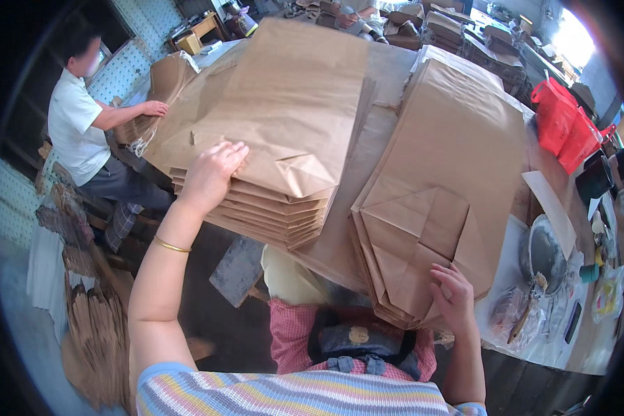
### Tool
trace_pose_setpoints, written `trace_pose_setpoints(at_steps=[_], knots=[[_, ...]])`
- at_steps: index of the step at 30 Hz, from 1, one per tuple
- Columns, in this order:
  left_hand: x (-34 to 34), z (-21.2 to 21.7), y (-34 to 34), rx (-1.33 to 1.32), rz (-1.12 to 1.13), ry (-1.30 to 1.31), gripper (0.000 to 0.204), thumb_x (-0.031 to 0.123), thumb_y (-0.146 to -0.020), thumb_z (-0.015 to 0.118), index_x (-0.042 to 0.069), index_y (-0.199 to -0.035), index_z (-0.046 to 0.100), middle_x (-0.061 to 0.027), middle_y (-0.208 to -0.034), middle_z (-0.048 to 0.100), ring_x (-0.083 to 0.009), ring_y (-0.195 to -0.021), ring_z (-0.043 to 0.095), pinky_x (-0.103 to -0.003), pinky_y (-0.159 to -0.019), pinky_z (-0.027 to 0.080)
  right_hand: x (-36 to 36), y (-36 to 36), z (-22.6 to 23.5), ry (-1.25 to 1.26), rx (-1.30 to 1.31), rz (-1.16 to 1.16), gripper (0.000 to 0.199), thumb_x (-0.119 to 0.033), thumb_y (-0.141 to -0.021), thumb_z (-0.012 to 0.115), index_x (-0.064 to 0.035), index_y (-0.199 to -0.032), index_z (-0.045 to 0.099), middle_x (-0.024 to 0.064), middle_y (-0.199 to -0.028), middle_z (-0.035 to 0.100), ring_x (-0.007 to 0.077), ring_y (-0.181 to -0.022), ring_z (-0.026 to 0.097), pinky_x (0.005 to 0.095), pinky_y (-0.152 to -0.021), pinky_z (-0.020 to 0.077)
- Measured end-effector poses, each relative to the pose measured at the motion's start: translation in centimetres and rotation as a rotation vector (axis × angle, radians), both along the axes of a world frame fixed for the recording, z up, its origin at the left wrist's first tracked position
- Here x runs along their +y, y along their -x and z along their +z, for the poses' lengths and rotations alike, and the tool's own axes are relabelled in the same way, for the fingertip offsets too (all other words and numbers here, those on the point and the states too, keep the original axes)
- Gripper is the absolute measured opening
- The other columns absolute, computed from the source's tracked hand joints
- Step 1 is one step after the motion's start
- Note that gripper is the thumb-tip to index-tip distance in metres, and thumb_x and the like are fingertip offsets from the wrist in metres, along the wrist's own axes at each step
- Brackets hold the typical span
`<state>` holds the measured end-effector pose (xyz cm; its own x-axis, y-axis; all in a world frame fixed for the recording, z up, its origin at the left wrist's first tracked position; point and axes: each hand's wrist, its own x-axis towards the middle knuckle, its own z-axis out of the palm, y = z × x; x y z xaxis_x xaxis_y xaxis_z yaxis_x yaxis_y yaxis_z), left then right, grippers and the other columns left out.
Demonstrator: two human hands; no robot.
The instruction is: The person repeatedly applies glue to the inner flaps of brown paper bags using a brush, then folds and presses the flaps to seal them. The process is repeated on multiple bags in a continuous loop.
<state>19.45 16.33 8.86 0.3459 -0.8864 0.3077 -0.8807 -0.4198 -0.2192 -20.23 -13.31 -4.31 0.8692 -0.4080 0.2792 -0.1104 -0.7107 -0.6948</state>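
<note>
Two stacks of brown paper bags lie side by side in front of me. My left hand (218, 170) is at the near left corner of the left stack, fingers closed over the top paper bag (284, 90); the thumb is hidden. Below it, the layered folded ends of the other bags fan out. On the right stack, the top paper bag (457, 132) has its folded bottom (414, 229) toward me. My right hand (455, 297) rests by the near right edge of that folded bottom, fingers loosely bent and apart, gripping nothing that I can see.
On the table (326, 260), to the right, are a round basin (544, 246), a brush (523, 319) and plastic wrappings. Red bags (565, 125) stand beyond. A co-worker (83, 125) at left touches another paper bundle (170, 76). Brown paper pieces (97, 347) sit low at left.
</note>
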Motion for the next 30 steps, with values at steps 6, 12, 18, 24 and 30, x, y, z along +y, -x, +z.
trace_pose_setpoints(at_steps=[6,12,18,24,30], knots=[[3.4,-3.3,1.5,0.191,0.067,-0.121,0.041,-0.001,-0.082,0.049,0.001,-0.122,0.060,-0.0151,-0.124,0.063,-0.0331,-0.121,0.055,-0.043,-0.105,0.043,0.7,-0.7,-0.1,0.016,0.039,0.028,0.029,-0.003,-0.076,0.069,-0.0020,-0.105,0.067,0.0155,-0.113,0.068,0.0341,-0.107,0.063,0.0478,-0.103,0.0442],[-2.1,0.9,8.4,-0.083,0.182,-0.176,0.050,-0.005,-0.081,0.047,0.002,-0.129,0.054,-0.0172,-0.131,0.057,-0.0336,-0.134,0.041,-0.048,-0.113,0.029,-2.4,2.3,2.8,-0.019,0.047,-0.122,0.038,-0.005,-0.076,0.070,-0.0007,-0.113,0.065,0.0177,-0.113,0.064,0.0353,-0.107,0.061,0.0392,-0.094,0.0474],[-17.6,-9.6,16.0,0.277,-0.233,-0.206,0.040,-0.002,-0.080,0.051,0.000,-0.120,0.054,-0.0170,-0.108,0.061,-0.0317,-0.105,0.059,-0.040,-0.090,0.050,-8.0,1.3,-1.2,0.250,0.288,-0.433,0.046,-0.014,-0.078,0.071,0.0010,-0.120,0.058,0.0182,-0.117,0.058,0.0364,-0.112,0.054,0.0425,-0.095,0.0455],[-23.2,-11.2,13.6,0.508,0.007,-0.484,0.029,0.019,-0.082,0.070,0.000,-0.097,0.056,-0.0206,-0.096,0.065,-0.0355,-0.093,0.065,-0.044,-0.080,0.053,-10.8,1.6,-0.9,-0.126,0.528,-0.340,0.040,-0.018,-0.074,0.076,0.0010,-0.106,0.059,0.0170,-0.104,0.060,0.0362,-0.102,0.057,0.0414,-0.089,0.0474],[-26.0,-12.6,13.8,0.745,-0.090,-0.191,0.048,0.027,-0.069,0.084,-0.002,-0.098,0.059,-0.0196,-0.095,0.068,-0.0346,-0.091,0.065,-0.041,-0.080,0.052,-10.1,-2.3,-1.8,0.094,0.296,-0.393,0.032,-0.020,-0.070,0.078,-0.0026,-0.093,0.063,0.0151,-0.095,0.064,0.0354,-0.092,0.061,0.0416,-0.082,0.0496]])
